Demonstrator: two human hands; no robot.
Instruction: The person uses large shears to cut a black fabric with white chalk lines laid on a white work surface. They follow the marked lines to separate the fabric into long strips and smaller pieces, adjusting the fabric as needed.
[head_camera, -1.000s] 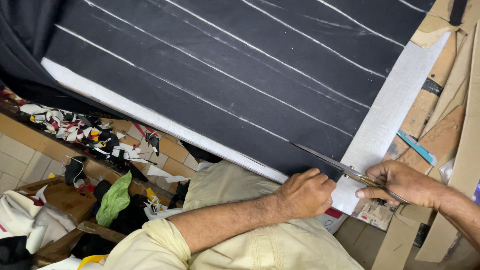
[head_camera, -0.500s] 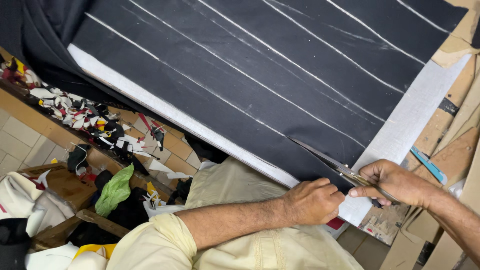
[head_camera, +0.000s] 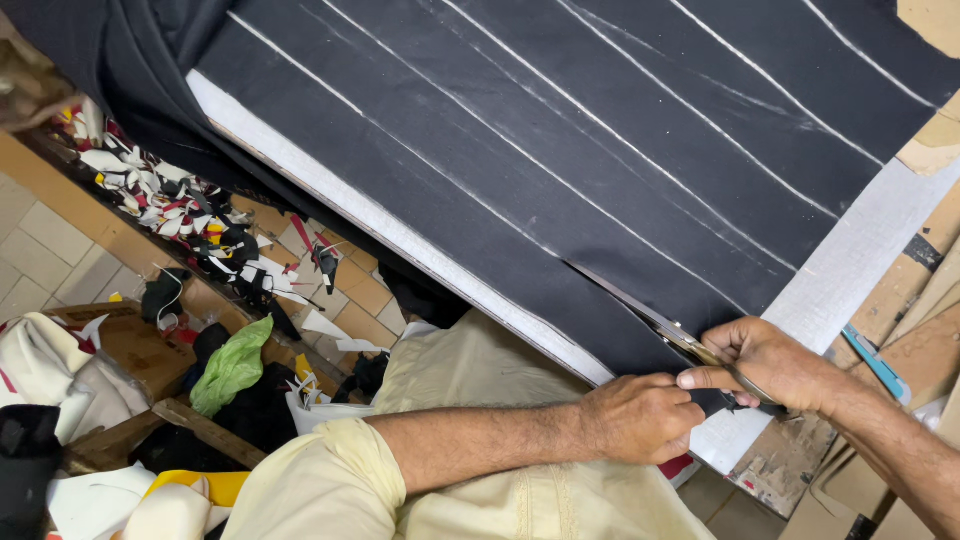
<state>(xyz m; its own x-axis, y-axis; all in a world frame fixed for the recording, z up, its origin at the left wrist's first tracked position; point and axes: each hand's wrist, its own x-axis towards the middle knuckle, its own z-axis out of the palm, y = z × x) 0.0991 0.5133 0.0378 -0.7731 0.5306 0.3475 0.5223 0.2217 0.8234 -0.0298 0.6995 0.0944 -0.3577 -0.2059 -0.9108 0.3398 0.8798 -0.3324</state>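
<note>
Black fabric (head_camera: 600, 170), chalk-lined in white, is spread flat; scissors (head_camera: 665, 325) are laid along a line near its right edge.

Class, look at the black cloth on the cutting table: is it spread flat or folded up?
Spread flat: the black cloth lies smooth across the table, its white chalk lines running straight; only its far left end bunches.

Single head-worn view, steeply downward, close over the hands (head_camera: 700, 395).

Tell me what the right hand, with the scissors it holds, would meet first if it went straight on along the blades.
The right hand points its scissors up-left, so it would probably first meet more black cloth along a white chalk line; nothing else shows in that line.
</note>
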